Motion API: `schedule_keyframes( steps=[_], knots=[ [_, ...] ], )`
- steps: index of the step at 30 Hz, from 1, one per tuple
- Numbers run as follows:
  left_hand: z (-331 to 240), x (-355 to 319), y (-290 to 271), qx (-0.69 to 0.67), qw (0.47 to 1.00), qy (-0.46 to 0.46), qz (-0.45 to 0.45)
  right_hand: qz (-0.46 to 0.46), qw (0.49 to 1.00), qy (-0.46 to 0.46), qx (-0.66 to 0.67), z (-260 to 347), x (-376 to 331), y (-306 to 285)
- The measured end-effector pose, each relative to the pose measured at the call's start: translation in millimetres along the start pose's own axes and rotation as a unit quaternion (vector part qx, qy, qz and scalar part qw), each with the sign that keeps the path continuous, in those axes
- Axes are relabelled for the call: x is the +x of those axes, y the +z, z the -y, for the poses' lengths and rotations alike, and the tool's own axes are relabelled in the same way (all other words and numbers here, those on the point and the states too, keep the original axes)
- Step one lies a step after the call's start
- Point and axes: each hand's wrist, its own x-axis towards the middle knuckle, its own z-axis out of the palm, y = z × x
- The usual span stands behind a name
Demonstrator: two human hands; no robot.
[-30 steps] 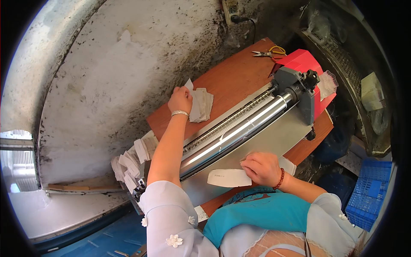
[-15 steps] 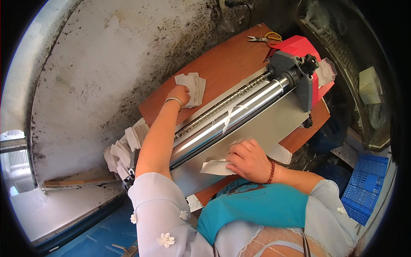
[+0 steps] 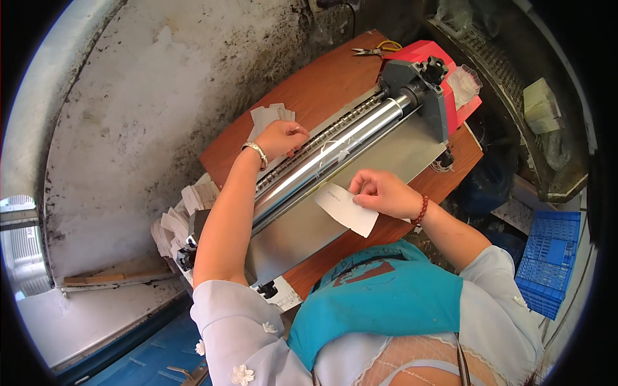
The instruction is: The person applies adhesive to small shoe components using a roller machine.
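Observation:
My right hand (image 3: 386,195) pinches a white flat piece (image 3: 348,210) between thumb and fingers, above the machine's metal front plate (image 3: 290,241). The piece looks like thin sheet with faint marks; its material is hard to tell. My left hand (image 3: 282,139) is over the back edge of the machine, fingers curled together; whatever they hold, if anything, is hidden. Behind it a stack of similar white pieces (image 3: 273,114) lies on the brown wooden board. A long shiny roller (image 3: 335,153) runs diagonally between my hands, with thin white scraps (image 3: 342,156) on it.
The machine's red and grey end housing (image 3: 428,83) stands at the far right. Pliers (image 3: 367,51) lie on the board (image 3: 322,80). More white pieces (image 3: 174,225) pile at the left end. A blue plastic crate (image 3: 547,257) is at right; a stained wall (image 3: 141,109) rises behind.
My left hand has moved off the stack, right toward the roller. My right hand has risen, turning the white piece flatter into view. The whole view has shifted slightly.

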Motion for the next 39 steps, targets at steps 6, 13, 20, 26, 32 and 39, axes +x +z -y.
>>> schedule_keyframes(
  steps=[6, 13, 20, 26, 32, 39],
  knots=[
    [7, -13, 5, 0.066, 0.997, 0.043, 0.016, 0.013, 0.997, 0.013, 0.069, -2, 9, -1],
    [12, -21, 11, 0.109, 0.99, 0.085, -0.006, -0.07, 0.995, -0.063, 0.019, -3, 17, 6],
    [15, -17, 6, 0.139, 0.987, 0.073, -0.024, -0.151, 0.978, -0.115, -0.086, -9, 12, 1],
    [29, -5, -18, 0.068, 0.987, -0.012, -0.144, -0.17, 0.961, -0.17, -0.133, -11, -9, 6],
    [37, 9, -58, 0.114, 0.959, -0.031, -0.258, -0.187, 0.953, -0.183, -0.151, -18, -16, 5],
    [32, 26, -77, 0.157, 0.918, 0.001, -0.363, -0.227, 0.923, -0.238, -0.202, -23, -8, 10]
  ],
)
